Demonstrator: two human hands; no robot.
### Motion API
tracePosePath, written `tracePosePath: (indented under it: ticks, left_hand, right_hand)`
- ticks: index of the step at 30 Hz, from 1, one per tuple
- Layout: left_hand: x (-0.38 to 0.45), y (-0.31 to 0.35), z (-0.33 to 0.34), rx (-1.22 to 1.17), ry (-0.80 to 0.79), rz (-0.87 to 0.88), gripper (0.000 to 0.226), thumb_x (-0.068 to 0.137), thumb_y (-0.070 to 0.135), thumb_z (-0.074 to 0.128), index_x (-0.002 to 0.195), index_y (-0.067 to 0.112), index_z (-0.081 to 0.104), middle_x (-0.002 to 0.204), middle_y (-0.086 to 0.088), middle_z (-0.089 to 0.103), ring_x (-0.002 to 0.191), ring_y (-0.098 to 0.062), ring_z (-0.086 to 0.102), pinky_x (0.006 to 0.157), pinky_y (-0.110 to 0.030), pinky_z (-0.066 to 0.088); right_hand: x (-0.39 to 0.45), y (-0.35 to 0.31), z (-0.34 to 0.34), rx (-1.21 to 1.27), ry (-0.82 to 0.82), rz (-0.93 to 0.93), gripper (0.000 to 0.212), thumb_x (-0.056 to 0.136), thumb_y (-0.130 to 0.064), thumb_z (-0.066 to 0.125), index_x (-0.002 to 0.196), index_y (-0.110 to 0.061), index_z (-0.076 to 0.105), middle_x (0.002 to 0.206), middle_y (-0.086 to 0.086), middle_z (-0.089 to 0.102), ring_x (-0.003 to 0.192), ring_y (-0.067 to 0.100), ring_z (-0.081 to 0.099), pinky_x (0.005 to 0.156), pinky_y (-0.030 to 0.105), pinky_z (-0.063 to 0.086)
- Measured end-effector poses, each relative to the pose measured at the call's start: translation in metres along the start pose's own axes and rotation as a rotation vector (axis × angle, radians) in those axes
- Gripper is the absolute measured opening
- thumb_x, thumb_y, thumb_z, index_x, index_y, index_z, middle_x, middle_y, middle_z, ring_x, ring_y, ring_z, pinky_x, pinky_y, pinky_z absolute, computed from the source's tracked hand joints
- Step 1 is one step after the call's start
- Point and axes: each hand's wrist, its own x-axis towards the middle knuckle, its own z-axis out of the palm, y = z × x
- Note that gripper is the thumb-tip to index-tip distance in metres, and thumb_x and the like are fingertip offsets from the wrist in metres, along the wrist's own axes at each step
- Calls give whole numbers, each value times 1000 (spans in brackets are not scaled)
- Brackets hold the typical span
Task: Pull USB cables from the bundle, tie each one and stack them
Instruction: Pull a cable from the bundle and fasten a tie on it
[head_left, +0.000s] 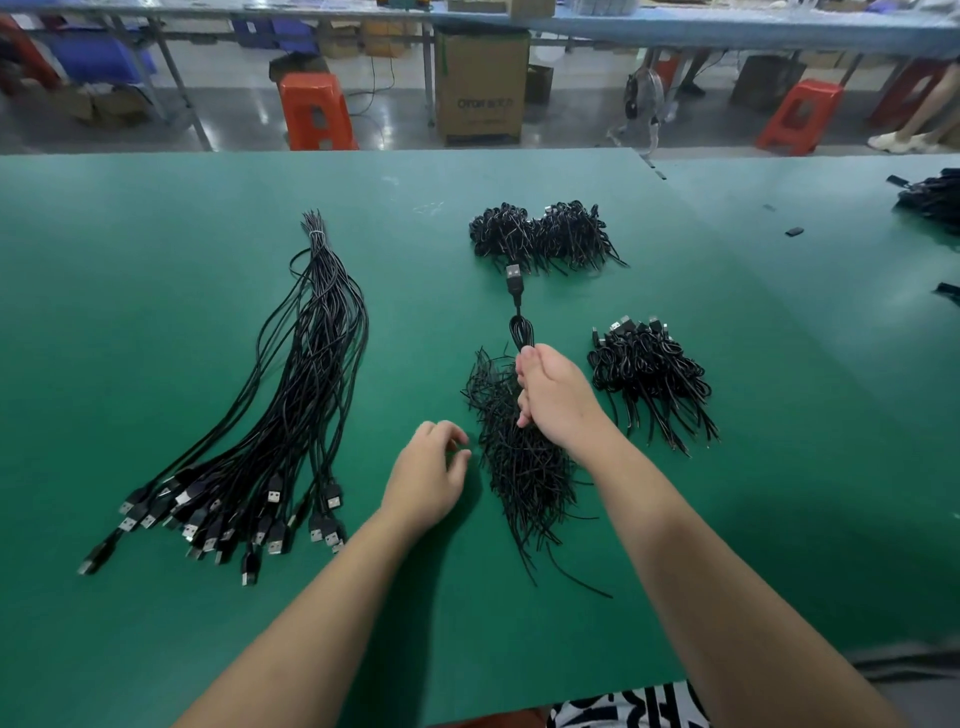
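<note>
- My right hand (553, 389) grips a folded USB cable (519, 322) above the middle of the green tabletop (156, 260); its plug (513, 274) points toward the far edge.
- My left hand (428, 478) hovers just left of it, fingers loosely curled, holding nothing; the two hands are apart.
- Under my right hand lies a loose heap of short black ties (519, 467), trailing toward the near edge.
- The untied bundle (291, 395) lies on the left half of the tabletop, bound at its far end, with USB plugs fanned out toward the near-left.
- A pile of tied cables (545, 236) sits toward the far edge, beyond the held plug.
- A second pile of tied cables (649, 369) sits just right of my right hand.
- More black cables (930, 200) lie at the right edge.
</note>
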Motion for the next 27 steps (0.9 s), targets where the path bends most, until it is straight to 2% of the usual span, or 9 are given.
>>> tracePosePath:
  ticks: [3,6,9,12,15,18,22,27]
  left_hand:
    - [-6,-6,12,38,68,52,5,95,31,60,96,27,58,95,10,51,92,-13,51,91,-36,41]
    - [-6,-6,18,96,98,57,16,91,41,63,98,27,65,96,10,50,94,-12,48,89,-32,36]
    - [-1,0,19,108,110,14,14,90,44,63,92,30,67,91,11,47,94,-13,47,86,-33,34]
    - [-1,1,19,88,111,-4,11,91,40,64,89,30,69,90,12,49,93,-13,48,85,-32,34]
    - [-5,-2,13,-42,102,1,10,90,33,68,82,29,67,89,12,56,88,-13,52,85,-32,38]
    - [-14,-9,4,-137,90,10,12,90,24,69,79,24,65,86,11,58,84,-7,55,78,-27,42]
    - [-28,-19,-2,-209,224,-28,17,89,13,66,76,21,60,83,8,58,80,-2,54,67,-12,39]
    - [-32,-18,-2,-308,335,-70,16,93,13,63,82,24,59,85,5,57,77,-6,54,66,-11,40]
  right_hand:
    - [1,2,1,5,-20,10,35,108,-36,27,84,-20,47,72,1,47,44,5,51,80,57,55]
    - [1,3,2,-8,-44,14,35,108,-37,27,84,-20,46,71,1,47,43,4,50,80,58,54]
    - [0,3,4,-27,-59,26,36,108,-38,27,85,-20,48,71,0,48,44,3,51,81,56,55]
    - [-2,4,5,-33,-63,36,35,108,-38,28,85,-20,48,72,0,48,44,4,52,81,55,55]
    - [-4,6,4,-48,-58,46,35,107,-38,27,85,-20,48,74,0,48,44,3,52,81,53,56]
    - [-5,6,2,-57,-57,55,35,108,-39,28,87,-19,49,75,0,49,49,7,51,77,48,57]
    - [-7,7,1,-34,-53,79,37,108,-35,29,86,-15,50,73,0,52,56,12,49,63,36,51]
    - [-12,4,10,-43,-102,128,42,109,-37,28,94,-14,59,70,3,62,52,11,54,60,27,46]
